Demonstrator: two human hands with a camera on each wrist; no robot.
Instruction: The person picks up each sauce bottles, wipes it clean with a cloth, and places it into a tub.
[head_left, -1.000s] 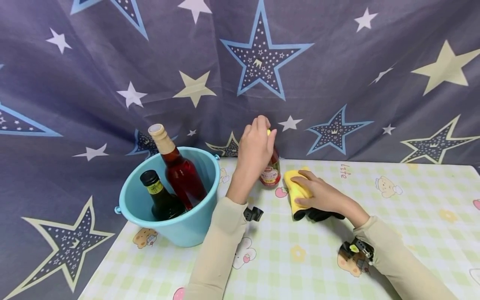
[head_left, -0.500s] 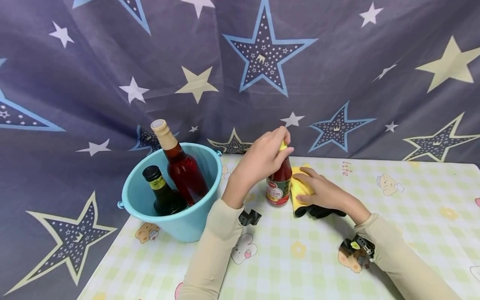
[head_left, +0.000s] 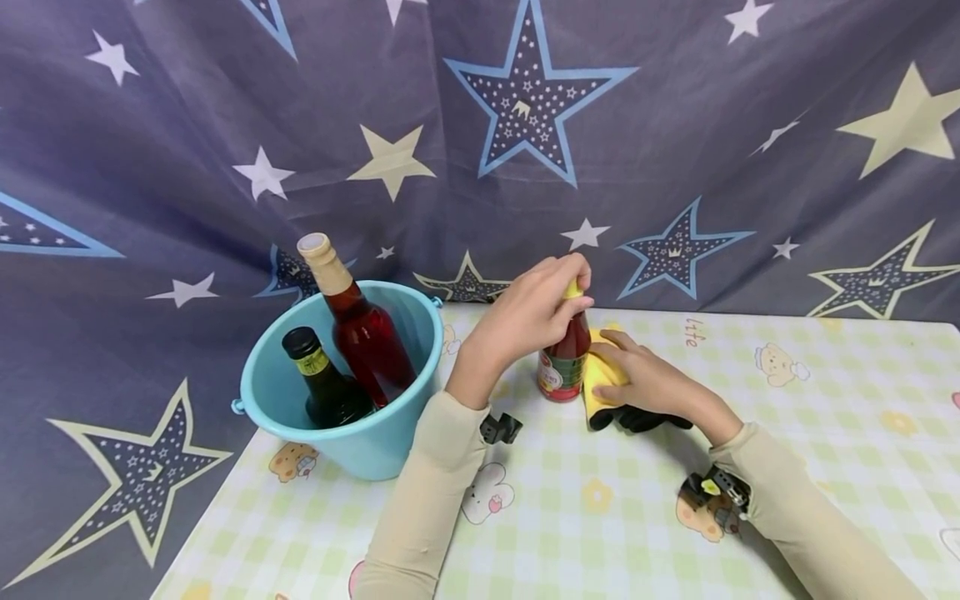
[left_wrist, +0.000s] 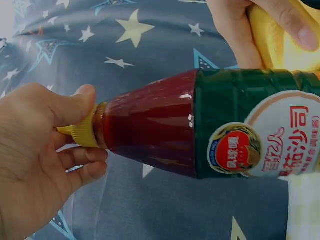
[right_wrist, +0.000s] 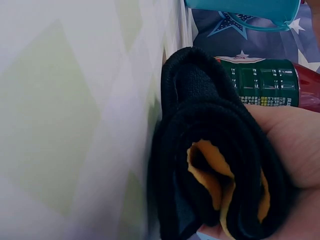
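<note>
In the head view, my left hand pinches the yellow cap of a ketchup bottle from above. The bottle has a red neck and a green label, and stands close to upright; whether its base touches the table I cannot tell. Just right of it lies a folded yellow cloth with black edging, held down at the table by my right hand. Up close in the right wrist view, the cloth's black rolled layers show yellow inside, with my right palm wrapped against them.
A light blue bucket stands at the table's left. Inside lean a tall dark-red bottle and a green bottle with a black cap. Behind the checked tablecloth hangs a star-patterned curtain.
My left hand has brought the ketchup bottle right and nearer, up beside the cloth; in the last half second it shifted only slightly. My right hand stays on the cloth.
</note>
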